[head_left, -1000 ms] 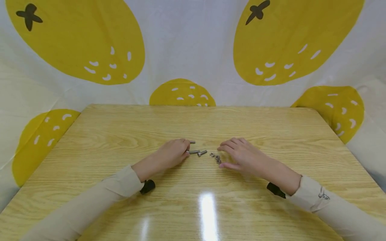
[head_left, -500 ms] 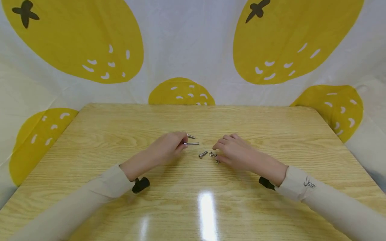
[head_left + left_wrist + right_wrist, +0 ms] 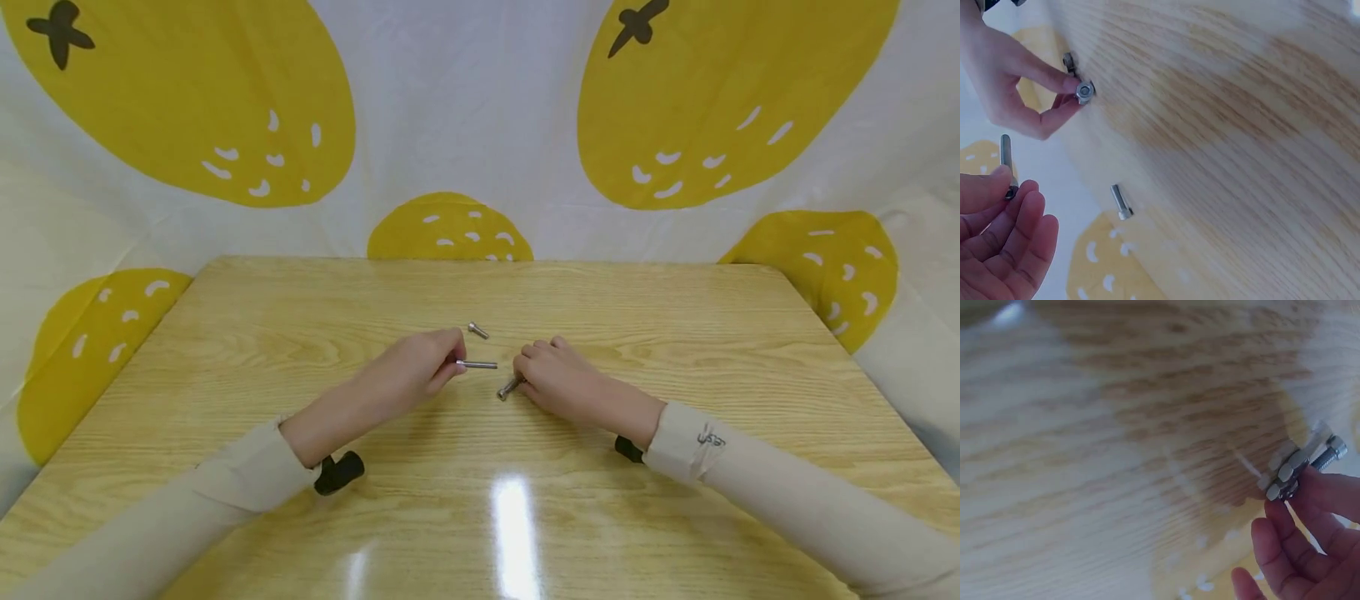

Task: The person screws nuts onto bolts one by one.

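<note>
My left hand (image 3: pixel 408 367) pinches a long socket-head bolt (image 3: pixel 480 365) by its head between thumb and fingertips, the threaded shank pointing right. In the left wrist view this bolt (image 3: pixel 1005 150) stands up from the fingers. My right hand (image 3: pixel 558 379) is low over the table, its thumb and fingertip pinching at small metal nuts (image 3: pixel 1291 465), which the hand hides in the head view. A second bolt (image 3: pixel 507 389) lies right at these fingertips, its head toward me. The third, shorter bolt (image 3: pixel 477 330) lies on the table beyond the left hand.
The wood-grain table (image 3: pixel 480 517) has a bright light reflection near its front. Behind it hangs a white cloth (image 3: pixel 468 100) with yellow fruit shapes. A black wrist camera (image 3: pixel 339 472) sits under the left sleeve.
My left hand has drawn back a little with the long bolt, leaving the short bolt on the table. My right hand has moved left over the nuts, its fingers closing together.
</note>
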A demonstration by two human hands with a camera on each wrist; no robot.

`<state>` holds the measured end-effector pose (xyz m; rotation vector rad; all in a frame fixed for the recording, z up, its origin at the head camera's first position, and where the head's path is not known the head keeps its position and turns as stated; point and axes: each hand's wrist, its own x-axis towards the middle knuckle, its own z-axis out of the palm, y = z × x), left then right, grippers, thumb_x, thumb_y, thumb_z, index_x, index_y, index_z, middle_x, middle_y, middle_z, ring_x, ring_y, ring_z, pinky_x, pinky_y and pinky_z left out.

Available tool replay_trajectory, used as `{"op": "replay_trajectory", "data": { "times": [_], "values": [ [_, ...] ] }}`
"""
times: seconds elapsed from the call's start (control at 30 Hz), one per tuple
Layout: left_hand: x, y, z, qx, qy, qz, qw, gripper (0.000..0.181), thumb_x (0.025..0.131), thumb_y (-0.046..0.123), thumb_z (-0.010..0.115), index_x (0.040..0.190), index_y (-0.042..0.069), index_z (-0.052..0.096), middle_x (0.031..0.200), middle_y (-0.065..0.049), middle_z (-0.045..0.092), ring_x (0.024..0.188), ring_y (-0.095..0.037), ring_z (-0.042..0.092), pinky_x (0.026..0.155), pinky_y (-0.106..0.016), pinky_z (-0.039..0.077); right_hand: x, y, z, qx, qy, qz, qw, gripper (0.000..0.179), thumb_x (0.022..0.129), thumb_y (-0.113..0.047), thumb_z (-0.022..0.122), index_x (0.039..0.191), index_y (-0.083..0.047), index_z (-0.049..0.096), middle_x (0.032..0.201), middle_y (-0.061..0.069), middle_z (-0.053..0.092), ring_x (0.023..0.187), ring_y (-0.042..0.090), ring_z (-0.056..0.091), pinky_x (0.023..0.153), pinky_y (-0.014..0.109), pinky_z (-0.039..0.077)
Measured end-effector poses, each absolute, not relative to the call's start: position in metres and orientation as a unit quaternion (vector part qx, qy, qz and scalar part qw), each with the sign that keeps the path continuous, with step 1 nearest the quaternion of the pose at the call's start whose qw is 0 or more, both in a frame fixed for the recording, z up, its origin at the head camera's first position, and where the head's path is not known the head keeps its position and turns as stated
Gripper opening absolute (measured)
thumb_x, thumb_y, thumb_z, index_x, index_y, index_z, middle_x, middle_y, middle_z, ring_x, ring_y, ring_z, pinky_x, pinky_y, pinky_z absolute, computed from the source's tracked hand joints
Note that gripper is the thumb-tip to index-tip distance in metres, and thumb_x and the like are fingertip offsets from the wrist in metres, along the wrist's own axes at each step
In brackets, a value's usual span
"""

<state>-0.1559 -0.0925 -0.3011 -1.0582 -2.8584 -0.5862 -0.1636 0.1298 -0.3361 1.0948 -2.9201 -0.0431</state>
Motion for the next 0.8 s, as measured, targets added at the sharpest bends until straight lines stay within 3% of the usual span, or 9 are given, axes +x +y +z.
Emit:
{"op": "replay_trajectory", "data": {
  "times": [0.37, 0.63, 0.8],
  "values": [
    [-0.153, -0.091, -0.303, -0.346, -0.913, -0.216, 0.026, 0.008, 0.089, 0.011, 0.063, 0.088, 0.007, 0.056, 0.078, -0.001, 0.062, 0.063, -0.009, 0.049, 0.057, -0.019, 0.044, -0.167, 0.131, -0.338, 0.348, -0.936, 0.046, -0.01, 0.006, 0.088, -0.008, 0.062, 0.09, -0.005, 0.066, 0.087, 0.008, 0.063, 0.081, 0.021, 0.061, 0.074, 0.039, 0.049],
    [-0.154, -0.089, -0.301, -0.335, -0.913, -0.231, 0.022, 0.009, 0.088, 0.011, 0.064, 0.089, 0.008, 0.056, 0.08, -0.002, 0.063, 0.064, -0.01, 0.049, 0.059, -0.019, 0.044, -0.171, 0.144, -0.326, 0.302, -0.929, 0.211, -0.043, 0.012, 0.089, -0.004, 0.057, 0.096, -0.001, 0.066, 0.085, 0.006, 0.062, 0.075, 0.013, 0.055, 0.065, 0.024, 0.047],
    [-0.155, -0.088, -0.298, -0.334, -0.91, -0.245, 0.027, 0.008, 0.089, 0.012, 0.063, 0.09, 0.008, 0.056, 0.081, -0.002, 0.064, 0.065, -0.01, 0.051, 0.059, -0.02, 0.046, -0.167, 0.156, -0.307, 0.251, -0.91, 0.328, -0.032, 0.013, 0.091, -0.01, 0.059, 0.099, -0.004, 0.067, 0.087, 0.005, 0.067, 0.077, 0.015, 0.058, 0.069, 0.026, 0.048]
  ]
}}
